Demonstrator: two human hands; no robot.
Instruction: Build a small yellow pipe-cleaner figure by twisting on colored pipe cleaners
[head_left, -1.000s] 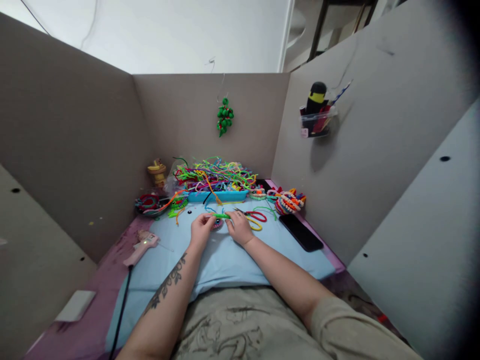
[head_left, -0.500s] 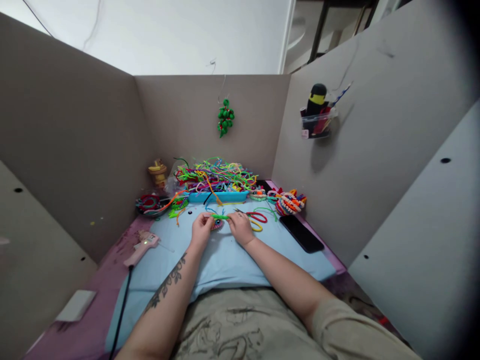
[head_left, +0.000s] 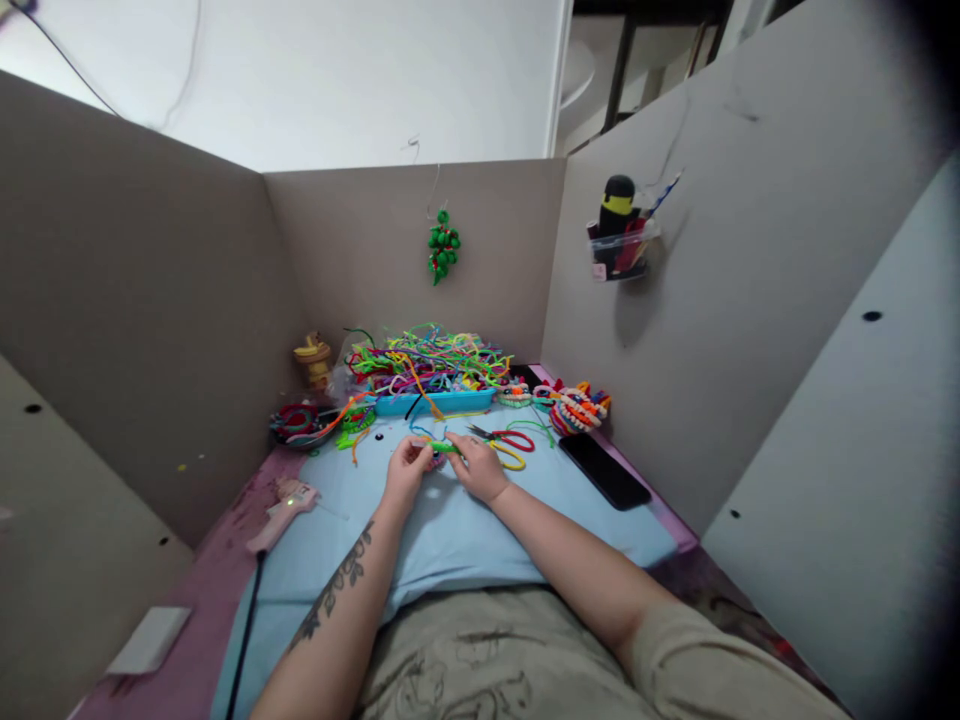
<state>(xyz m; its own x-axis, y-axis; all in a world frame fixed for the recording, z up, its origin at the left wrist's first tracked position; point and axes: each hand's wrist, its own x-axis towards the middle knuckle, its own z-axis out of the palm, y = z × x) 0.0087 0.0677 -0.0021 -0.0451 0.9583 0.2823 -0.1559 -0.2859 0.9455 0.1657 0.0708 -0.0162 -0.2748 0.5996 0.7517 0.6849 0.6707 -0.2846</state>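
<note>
My left hand (head_left: pixel 406 468) and my right hand (head_left: pixel 477 468) pinch the two ends of a short green pipe cleaner (head_left: pixel 445 448) above the light blue cloth (head_left: pixel 450 530). Under the green piece, between the hands, lies a small round pink and dark coiled piece (head_left: pixel 435 459), partly hidden by my fingers. Red-handled scissors (head_left: pixel 507 437) and a yellow pipe cleaner loop (head_left: pixel 513 458) lie just beyond my right hand.
A blue tray (head_left: pixel 435 402) heaped with coloured pipe cleaners stands at the back. Coiled multicoloured pieces (head_left: pixel 577 408) and a black phone (head_left: pixel 604 470) lie right. A pink glue gun (head_left: pixel 285 499) with black cord lies left, near a bowl (head_left: pixel 300 423). Cardboard walls enclose the desk.
Both hands have stayed on the green pipe cleaner and drawn slightly closer together. The camera has tilted, shifting the whole scene a little lower and left.
</note>
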